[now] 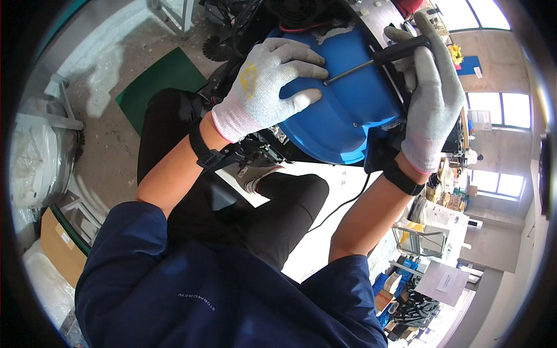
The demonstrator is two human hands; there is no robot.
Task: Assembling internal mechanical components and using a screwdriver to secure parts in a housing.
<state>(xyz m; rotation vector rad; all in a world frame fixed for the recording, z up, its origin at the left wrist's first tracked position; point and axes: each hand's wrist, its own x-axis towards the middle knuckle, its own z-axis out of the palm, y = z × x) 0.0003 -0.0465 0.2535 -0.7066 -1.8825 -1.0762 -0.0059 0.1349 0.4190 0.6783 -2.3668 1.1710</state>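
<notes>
My left hand (264,87) lies flat, fingers spread, steadying the smooth, rigid, probably slippery blue housing (342,110); right hand (426,95) fingers wrap the screwdriver (377,58) handle.

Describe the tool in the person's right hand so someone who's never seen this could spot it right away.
Find the big rounded blue plastic housing at the top of the view, with a grey-gloved left hand spread on it. The right hand grips a black-handled screwdriver whose thin dark metal shaft crosses the blue surface: the only slim straight rod there.
</notes>
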